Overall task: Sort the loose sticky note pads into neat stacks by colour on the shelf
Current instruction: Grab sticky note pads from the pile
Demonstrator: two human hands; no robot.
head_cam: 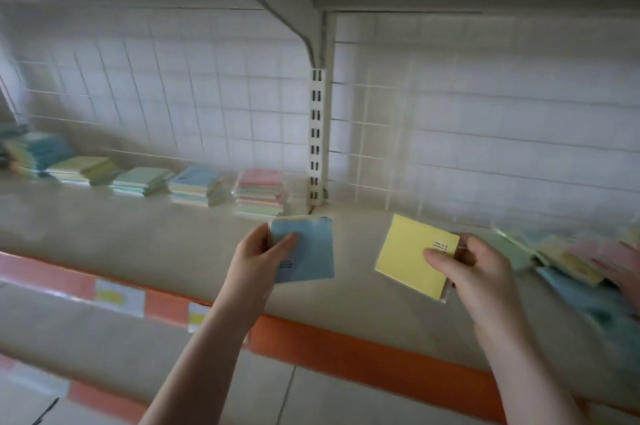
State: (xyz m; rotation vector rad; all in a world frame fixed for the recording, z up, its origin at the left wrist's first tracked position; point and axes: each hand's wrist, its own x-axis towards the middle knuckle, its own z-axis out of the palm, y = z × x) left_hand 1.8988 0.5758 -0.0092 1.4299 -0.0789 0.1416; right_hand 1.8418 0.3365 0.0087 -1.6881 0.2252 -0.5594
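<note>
While both hands are raised over the shelf [145, 251], each grips a sticky note pad: the left hand [258, 260] holds a blue pad [308, 251] with its thumb laid across the top face and its fingers curled behind, and the right hand [474, 272] pinches a yellow pad [408, 255] at its right edge, thumb on top, the pad still in a clear wrapper. The two hands are apart, with bare shelf showing between the pads, and both pads are lifted off the shelf and tilted toward the camera. Along the back edge of the shelf, left of the slotted upright [317, 137], stands a row of sorted stacks: a stack topped with pink [261, 189] nearest the upright, then a stack topped with blue [197, 184], a green-topped stack [140, 180], a yellow-green stack [83, 170], and a taller blurred stack at the far left corner [38, 151]. Toward the right end of the shelf lies a loose heap of pads [571, 262] in green, yellow, pink and blue, overlapping one another and blurred, so single pads cannot be counted. A wire grid panel [166, 89] backs the shelf. The front edge carries an orange price strip [346, 352] with pale label holders [119, 296] toward its left end.
</note>
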